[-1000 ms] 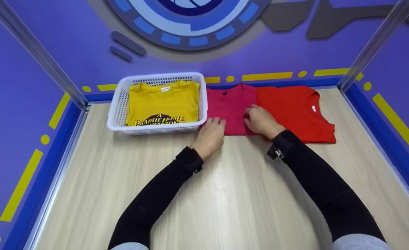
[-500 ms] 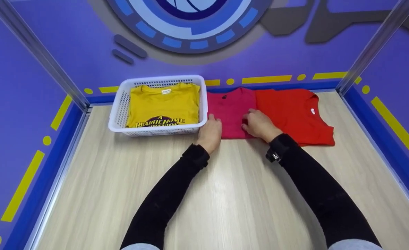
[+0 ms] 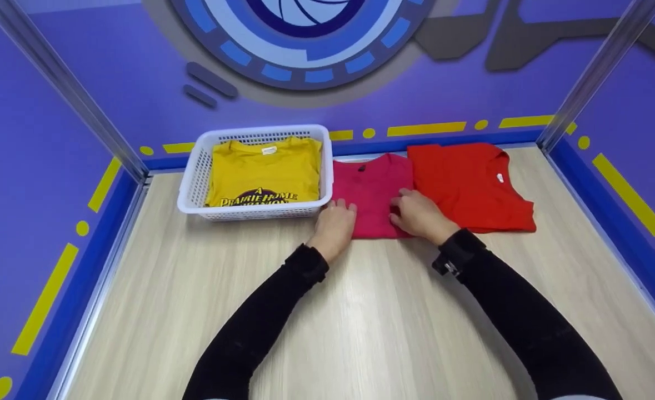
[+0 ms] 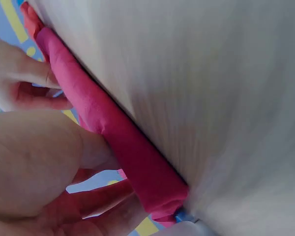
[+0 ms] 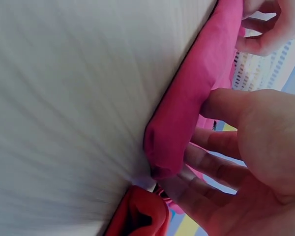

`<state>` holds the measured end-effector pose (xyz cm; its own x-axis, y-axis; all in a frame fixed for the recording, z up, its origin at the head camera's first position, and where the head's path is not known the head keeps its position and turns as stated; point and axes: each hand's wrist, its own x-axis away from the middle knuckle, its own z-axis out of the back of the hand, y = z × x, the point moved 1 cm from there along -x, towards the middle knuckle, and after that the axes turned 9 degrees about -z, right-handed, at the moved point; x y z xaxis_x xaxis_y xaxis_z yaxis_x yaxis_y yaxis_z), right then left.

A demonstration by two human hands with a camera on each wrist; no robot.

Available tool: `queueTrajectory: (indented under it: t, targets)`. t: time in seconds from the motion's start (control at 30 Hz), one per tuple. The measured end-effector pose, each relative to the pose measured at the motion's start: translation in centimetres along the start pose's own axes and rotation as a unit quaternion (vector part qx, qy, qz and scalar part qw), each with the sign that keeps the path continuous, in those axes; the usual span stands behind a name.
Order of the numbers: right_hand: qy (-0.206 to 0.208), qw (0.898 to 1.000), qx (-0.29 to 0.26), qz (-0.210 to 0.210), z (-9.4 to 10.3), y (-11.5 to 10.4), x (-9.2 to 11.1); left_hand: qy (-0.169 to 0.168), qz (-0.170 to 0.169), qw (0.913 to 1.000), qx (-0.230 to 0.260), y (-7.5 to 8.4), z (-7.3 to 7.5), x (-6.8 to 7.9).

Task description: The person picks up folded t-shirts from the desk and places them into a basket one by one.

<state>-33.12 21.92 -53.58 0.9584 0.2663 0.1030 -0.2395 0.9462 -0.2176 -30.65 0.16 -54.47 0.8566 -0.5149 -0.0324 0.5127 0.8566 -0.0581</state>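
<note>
A folded pink T-shirt (image 3: 369, 186) lies on the table between a white basket (image 3: 255, 210) and a folded red T-shirt (image 3: 460, 189). My left hand (image 3: 335, 225) grips its left side beside the basket; in the left wrist view the thumb lies against the pink front edge. At the opposite side, my right hand (image 3: 419, 215) holds the shirt with curved fingers. The right wrist view shows that thumb on the thick pink fold (image 5: 187, 103) and the fingers around its end, some tips hidden. Inside the basket rests a folded yellow T-shirt (image 3: 266, 169) with dark lettering.
The wooden table (image 3: 360, 322) stretches in front of the shirts. A blue-purple back wall (image 3: 371, 111) rises just behind them, and side walls with metal corner posts stand left and right.
The pink T-shirt has slid toward me along with both hands, so its front edge now lies nearer than the red shirt's. Basket and red shirt stay in place.
</note>
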Motion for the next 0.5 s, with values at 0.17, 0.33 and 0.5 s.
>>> queueTrajectory:
  t: [0.17, 0.33, 0.5]
  targets:
    - [0.017, 1.000, -0.002, 0.016, -0.4, -0.2, 1.5, -0.002, -0.009, 0.9998, -0.018, 0.6, -0.2, 1.5]
    - [0.028, 0.999, -0.005, 0.028, -0.8, -0.3, 3.3, 0.014, -0.036, 0.9991, -0.016, 1.1, -0.2, 3.3]
    - [0.033, 0.999, -0.006, 0.032, -1.1, -0.5, 4.7, 0.016, -0.058, 0.9982, -0.009, 1.3, -0.2, 4.9]
